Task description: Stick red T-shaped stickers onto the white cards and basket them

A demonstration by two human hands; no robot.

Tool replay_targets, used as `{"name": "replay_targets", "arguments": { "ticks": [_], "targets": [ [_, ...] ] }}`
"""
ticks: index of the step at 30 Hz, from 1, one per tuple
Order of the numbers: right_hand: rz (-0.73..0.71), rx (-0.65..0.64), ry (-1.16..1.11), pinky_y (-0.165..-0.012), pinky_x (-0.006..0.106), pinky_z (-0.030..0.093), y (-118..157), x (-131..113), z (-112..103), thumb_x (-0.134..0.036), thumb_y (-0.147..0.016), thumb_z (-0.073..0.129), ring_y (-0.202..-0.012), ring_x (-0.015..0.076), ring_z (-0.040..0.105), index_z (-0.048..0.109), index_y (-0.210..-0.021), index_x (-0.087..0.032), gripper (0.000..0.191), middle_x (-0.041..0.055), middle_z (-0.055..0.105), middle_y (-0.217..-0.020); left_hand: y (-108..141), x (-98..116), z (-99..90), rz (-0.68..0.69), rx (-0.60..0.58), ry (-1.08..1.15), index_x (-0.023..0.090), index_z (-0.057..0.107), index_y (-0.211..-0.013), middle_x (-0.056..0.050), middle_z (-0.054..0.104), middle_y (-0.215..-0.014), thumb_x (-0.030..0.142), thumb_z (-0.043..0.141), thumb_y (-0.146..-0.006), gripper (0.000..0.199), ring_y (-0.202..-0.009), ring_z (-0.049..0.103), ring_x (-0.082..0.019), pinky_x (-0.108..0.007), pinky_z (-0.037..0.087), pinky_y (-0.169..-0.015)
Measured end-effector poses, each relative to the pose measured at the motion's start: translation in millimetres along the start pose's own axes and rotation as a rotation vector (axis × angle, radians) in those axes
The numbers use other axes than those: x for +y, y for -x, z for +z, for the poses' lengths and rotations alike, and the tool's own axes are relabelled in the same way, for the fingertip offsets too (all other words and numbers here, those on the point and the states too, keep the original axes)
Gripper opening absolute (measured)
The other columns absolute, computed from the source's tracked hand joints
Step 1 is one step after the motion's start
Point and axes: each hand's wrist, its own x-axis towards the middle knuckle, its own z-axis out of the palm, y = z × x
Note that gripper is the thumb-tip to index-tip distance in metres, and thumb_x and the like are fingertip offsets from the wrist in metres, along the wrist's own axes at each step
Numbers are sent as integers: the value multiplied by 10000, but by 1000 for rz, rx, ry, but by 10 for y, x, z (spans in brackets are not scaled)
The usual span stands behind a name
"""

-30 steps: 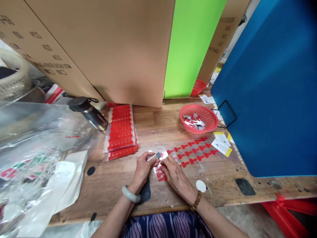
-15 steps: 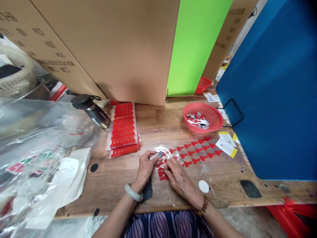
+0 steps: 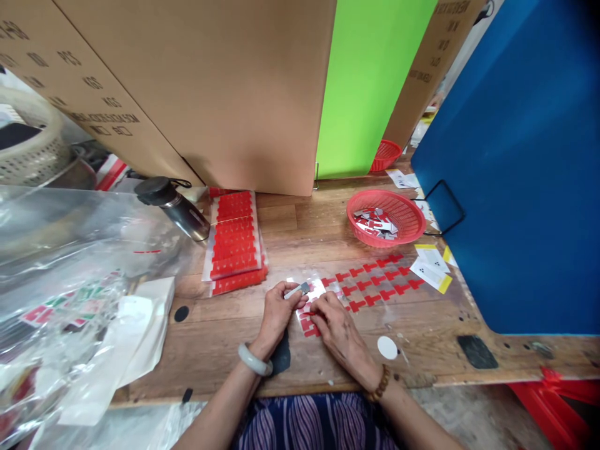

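Between the thumb and fingers of my left hand [image 3: 277, 315] is a small flat grey-and-white piece [image 3: 297, 290]. My right hand [image 3: 341, 332] is just beside it, thumb and index finger pinched together. A sliver of red shows at those fingertips and looks like a red sticker. Under both hands lies a clear sheet of T-shaped red stickers [image 3: 360, 290], its rows running off to the right. The sheet's near end shines with glare, and my fingers hide part of it.
A red plastic basket [image 3: 410, 215] holds many small red, white and grey pieces. Stacked red sticker sheets [image 3: 234, 237] and a dark bottle [image 3: 180, 212] stand left. White-and-yellow cards [image 3: 429, 272] lie right. Cardboard [image 3: 210, 94] and a blue panel [image 3: 520, 187] rise behind.
My right fingers have shifted slightly, and red now shows at their tips. The sheet's near end has moved and its glare looks different. My left hand keeps its hold on the grey-and-white piece.
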Motion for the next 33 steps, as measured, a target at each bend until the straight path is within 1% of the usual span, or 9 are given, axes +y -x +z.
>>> {"name": "replay_targets", "arguments": {
  "ticks": [4, 9, 11, 14, 17, 20, 22, 26, 33],
  "targets": [
    [-12, -7, -27, -753, 325, 423, -1, -21, -10, -75, -864, 447, -814, 186, 500, 525, -783, -210, 176, 30, 518, -865, 6, -4, 3, 3, 0, 5, 146, 617, -815, -25, 708, -698, 144, 755, -647, 218, -620, 687, -155, -245, 531, -623],
    [-44, -85, -104, -800, 321, 401, 54, -94, -97, -115, -885, 485, -842, 177, 504, 520, -745, -206, 171, 13, 540, -835, -1, -15, 6, -14, 3, 24, 140, 614, -824, -32, 711, -701, 144, 770, -646, 237, -614, 685, -147, -225, 530, -603],
    [-35, -93, -162, -790, 304, 404, 65, -109, -128, -132, -883, 502, -824, 166, 510, 519, -746, -205, 157, 4, 544, -819, -3, 3, 2, -33, -3, 40, 136, 613, -822, -31, 709, -714, 146, 785, -638, 251, -608, 683, -136, -210, 531, -597],
    [43, -21, -261, -722, 271, 415, 47, -100, -176, -158, -873, 519, -750, 144, 518, 523, -770, -203, 112, -11, 550, -784, 17, 74, -23, -86, -46, 67, 122, 607, -824, -52, 713, -741, 124, 785, -646, 252, -616, 687, -132, -211, 548, -625],
    [97, 61, -309, -712, 261, 423, -2, -84, -238, -186, -857, 547, -753, 142, 544, 538, -797, -201, 62, -12, 578, -787, 79, 176, -67, -196, -122, 112, 101, 600, -828, -78, 716, -751, 42, 746, -654, 235, -643, 701, -148, -230, 569, -668],
    [94, 88, -261, -703, 260, 416, -54, -99, -305, -200, -857, 550, -740, 141, 548, 540, -797, -202, 61, -17, 585, -775, 172, 268, -109, -299, -222, 164, 88, 599, -896, -93, 724, -763, -33, 689, -649, 289, -672, 712, -157, -234, 575, -712],
    [74, 89, -192, -691, 259, 402, -80, -125, -335, -191, -855, 551, -722, 139, 539, 533, -780, -203, 79, -22, 580, -754, 234, 309, -125, -320, -267, 169, 86, 595, -942, -106, 731, -772, -52, 667, -644, 336, -698, 718, -167, -235, 573, -731],
    [39, 47, -109, -654, 248, 376, -104, -174, -339, -155, -841, 555, -690, 130, 513, 515, -762, -204, 101, -31, 560, -732, 320, 344, -126, -339, -309, 157, 97, 598, -963, -116, 741, -803, -56, 664, -623, 379, -738, 724, -181, -239, 568, -751],
    [40, -33, -140, -632, 237, 361, -84, -205, -322, -107, -847, 501, -670, 121, 475, 478, -756, -203, 134, -35, 514, -725, 361, 365, -100, -356, -341, 126, 84, 627, -940, -117, 742, -757, -28, 681, -605, 358, -696, 719, -169, -238, 561, -757]
  ]
}}
